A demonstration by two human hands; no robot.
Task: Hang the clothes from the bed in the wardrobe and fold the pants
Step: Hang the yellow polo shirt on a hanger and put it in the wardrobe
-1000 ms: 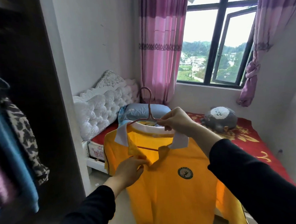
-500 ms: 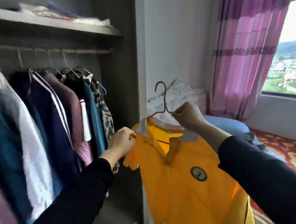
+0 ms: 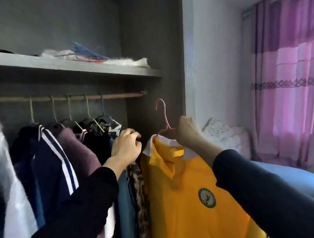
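Yellow polo (image 3: 182, 198) on thin pink hanger (image 3: 166, 116) — right grip (image 3: 187, 130) pinches it | left grip (image 3: 127, 146) unclear

Dark long sleeves (image 3: 81, 207) (navy or black); left hand (image 3: 126, 146), right hand (image 3: 187, 130) bare.

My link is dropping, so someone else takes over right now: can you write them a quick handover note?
Right hand pinches the pink hanger carrying the yellow shirt; its hook is near the rail, not yet on it.
Left hand is curled against the hung clothes at their right end; grip unclear.
Done: shirt on hanger, at the wardrobe.
Left: hook it on the rail's free right end; pants not in view.
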